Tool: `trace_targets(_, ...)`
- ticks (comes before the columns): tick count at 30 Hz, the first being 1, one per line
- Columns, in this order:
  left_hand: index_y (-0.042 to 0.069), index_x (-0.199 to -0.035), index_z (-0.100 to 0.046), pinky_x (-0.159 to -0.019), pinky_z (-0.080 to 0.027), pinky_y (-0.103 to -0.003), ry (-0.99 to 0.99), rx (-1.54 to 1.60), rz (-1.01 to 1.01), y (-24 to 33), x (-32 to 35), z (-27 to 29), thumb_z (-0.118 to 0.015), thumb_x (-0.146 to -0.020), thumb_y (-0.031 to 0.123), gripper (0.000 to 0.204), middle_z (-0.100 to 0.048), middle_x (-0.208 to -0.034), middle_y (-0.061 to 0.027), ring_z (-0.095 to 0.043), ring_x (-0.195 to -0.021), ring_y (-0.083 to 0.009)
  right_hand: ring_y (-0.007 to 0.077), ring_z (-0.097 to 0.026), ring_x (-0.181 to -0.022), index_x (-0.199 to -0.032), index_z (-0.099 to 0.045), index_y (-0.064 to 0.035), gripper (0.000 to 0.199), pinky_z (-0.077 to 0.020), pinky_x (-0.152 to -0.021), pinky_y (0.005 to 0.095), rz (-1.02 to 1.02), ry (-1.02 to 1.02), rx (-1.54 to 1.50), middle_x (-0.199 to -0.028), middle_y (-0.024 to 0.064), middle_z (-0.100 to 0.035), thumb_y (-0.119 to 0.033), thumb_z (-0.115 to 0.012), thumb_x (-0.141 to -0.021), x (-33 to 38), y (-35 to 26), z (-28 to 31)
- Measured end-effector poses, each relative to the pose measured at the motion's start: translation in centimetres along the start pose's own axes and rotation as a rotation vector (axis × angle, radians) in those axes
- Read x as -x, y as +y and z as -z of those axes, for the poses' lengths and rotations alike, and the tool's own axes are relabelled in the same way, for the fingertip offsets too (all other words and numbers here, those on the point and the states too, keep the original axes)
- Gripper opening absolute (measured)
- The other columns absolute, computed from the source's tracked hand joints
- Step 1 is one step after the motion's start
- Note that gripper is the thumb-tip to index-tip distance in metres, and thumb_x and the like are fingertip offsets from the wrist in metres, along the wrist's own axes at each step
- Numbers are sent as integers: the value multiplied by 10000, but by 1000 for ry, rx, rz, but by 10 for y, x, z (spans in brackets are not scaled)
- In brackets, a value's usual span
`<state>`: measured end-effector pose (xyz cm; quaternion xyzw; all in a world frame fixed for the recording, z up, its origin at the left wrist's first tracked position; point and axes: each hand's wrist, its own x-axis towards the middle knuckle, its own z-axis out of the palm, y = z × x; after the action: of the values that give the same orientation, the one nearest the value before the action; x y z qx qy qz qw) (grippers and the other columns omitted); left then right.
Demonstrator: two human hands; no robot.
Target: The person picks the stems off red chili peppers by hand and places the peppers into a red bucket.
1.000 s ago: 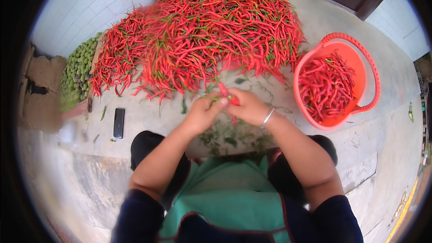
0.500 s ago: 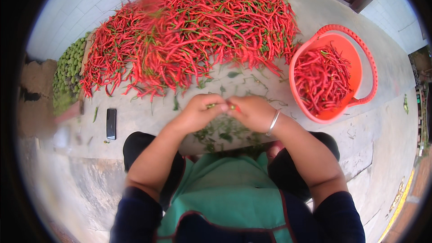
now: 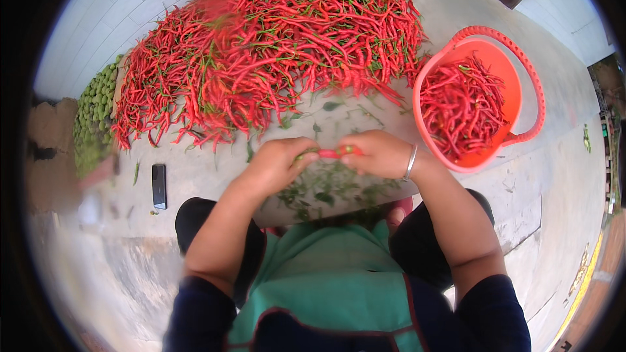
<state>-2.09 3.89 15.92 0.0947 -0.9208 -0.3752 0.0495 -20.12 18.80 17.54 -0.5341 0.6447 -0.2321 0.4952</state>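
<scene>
Both hands meet over the concrete floor (image 3: 195,182), the left hand (image 3: 280,164) and the right hand (image 3: 378,154) each pinched on an end of one red chili (image 3: 334,152) held level between them. Green stems (image 3: 326,189) lie scattered just below. A big chili pile (image 3: 274,45) lies beyond, an orange basket (image 3: 515,85) of chilies at the right, a phone (image 3: 159,186) at the left.

A single head-worn fisheye view looks steeply down from above the person's lap onto the concrete floor (image 3: 195,189). It faces forward toward the chili pile (image 3: 274,52), with the orange basket (image 3: 515,85) at right. Both forearms enter from the lower edge, close to the lens. Straight edges bend near the rim.
</scene>
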Motion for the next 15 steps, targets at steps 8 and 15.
trace_targets(8, 48, -846, -545, -528, -399, -344, 333, 246, 215, 3, -22, -22, -570, -882, 244, 201, -527, -613, -90, -512, -564, -250, 111, -580, -591, -935, -522, -21, 187, -465, -560, 253, -1, 324, -452, -718, 39, -577, -202, -509, -889, -1, 3, -18)
trace_targets(15, 42, -888, -524, -468, -308, -215, 534, 960, 240, 37, -93, -61, -537, -916, 228, 189, -439, -595, 40, -367, -510, -51, 319, -616, -737, -1075, -530, -20, 268, -482, -655, 378, 100, 1100, 143, -813, 174, -618, -175, -557, -858, 40, 26, 42)
